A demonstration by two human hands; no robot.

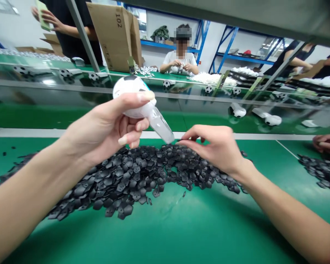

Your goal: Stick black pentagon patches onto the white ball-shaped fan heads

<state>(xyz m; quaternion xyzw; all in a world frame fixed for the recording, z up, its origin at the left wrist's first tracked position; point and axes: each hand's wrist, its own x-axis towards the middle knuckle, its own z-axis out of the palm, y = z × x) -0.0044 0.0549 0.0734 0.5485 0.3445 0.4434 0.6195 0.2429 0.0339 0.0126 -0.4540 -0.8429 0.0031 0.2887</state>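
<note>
My left hand (112, 121) grips a white soccer-ball-shaped piece with a handle (132, 86), held above the table. Its round head carries black patches, and its pale, see-through handle slants down to the right. Close to the handle's end, my right hand (214, 146) is closed in a pinch. A dark sliver shows at its fingertips, apparently the edge of a black pentagon piece. Beneath both hands spreads a heap of black pentagon pieces (126, 176), several with small holes. My right fingertips are just above the heap's back edge.
Behind the green table (167, 227) runs a conveyor belt (159, 121) carrying white ball-shaped pieces (272, 119). Another person's hand (328, 143) is at the right, beside a second black heap (321, 172). Across the belt are a cardboard box (112, 40) and several people. A metal post (82, 35) stands left.
</note>
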